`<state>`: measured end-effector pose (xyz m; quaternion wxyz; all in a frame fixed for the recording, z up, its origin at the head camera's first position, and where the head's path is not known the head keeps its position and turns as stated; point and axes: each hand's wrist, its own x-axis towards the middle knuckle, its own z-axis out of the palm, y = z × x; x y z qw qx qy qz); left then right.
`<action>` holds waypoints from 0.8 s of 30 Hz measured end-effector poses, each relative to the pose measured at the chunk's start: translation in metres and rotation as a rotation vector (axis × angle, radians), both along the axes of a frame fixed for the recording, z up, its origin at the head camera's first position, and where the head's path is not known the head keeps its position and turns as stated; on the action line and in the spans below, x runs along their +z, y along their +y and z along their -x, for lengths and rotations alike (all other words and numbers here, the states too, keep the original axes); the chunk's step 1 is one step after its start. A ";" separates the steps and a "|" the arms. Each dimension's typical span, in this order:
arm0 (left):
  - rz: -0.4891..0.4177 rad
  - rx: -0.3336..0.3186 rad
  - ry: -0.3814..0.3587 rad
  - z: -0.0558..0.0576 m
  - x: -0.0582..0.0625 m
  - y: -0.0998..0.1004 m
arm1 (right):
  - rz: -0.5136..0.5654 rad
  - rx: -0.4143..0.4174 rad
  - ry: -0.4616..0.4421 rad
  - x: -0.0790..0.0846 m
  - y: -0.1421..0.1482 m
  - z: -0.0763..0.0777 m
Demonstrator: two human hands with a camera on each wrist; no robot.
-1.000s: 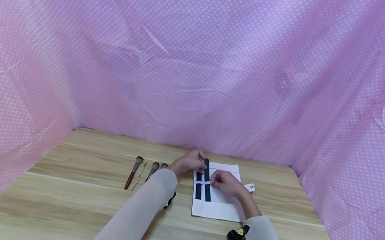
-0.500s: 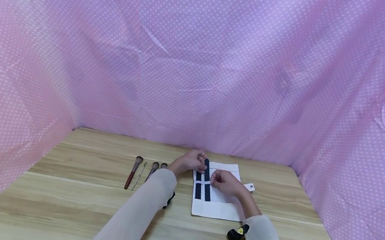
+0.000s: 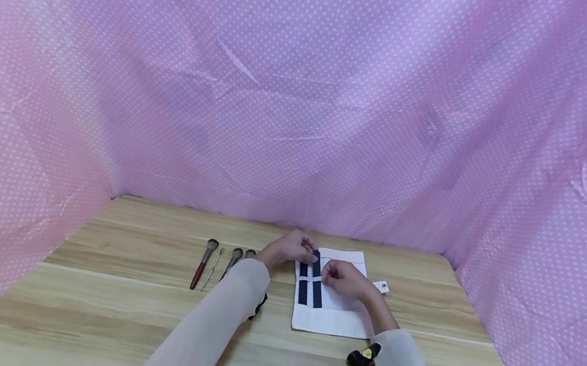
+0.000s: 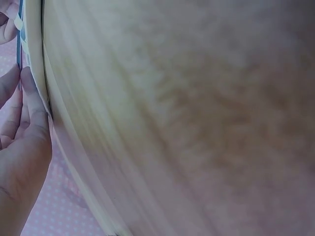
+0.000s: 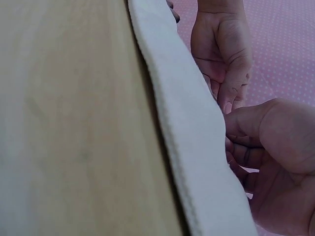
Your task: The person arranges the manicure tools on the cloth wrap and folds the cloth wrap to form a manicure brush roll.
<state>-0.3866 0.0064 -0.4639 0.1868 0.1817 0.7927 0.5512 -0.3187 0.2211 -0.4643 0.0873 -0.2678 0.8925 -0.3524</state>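
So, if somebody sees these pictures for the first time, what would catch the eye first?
Probably the pink-purple dotted cloth, hanging behind and beside the wooden table. Next, the left hand and right hand, close together over a white fabric holder with two dark strips. Left of them, brushes lie on the table.

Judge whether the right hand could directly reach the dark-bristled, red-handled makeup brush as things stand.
Probably not: the pale-sleeved left arm lies between the right hand and the red-handled brush.

Organiser (image 3: 329, 322): white cloth, matt, edge stitched. Dark strips (image 3: 317, 295): matt, smooth-looking. Table (image 3: 112, 325): wood-grained, smooth. Curtain (image 3: 300, 118): dotted cloth, creased.
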 end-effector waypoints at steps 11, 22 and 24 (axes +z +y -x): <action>0.049 -0.010 0.043 -0.002 -0.002 -0.001 | -0.004 0.003 0.006 0.000 0.001 0.000; 0.143 -0.032 0.074 -0.004 0.009 -0.002 | -0.029 0.013 -0.004 0.003 0.003 0.001; 0.157 -0.042 0.098 -0.005 0.013 -0.005 | -0.041 0.011 -0.005 0.005 0.004 0.001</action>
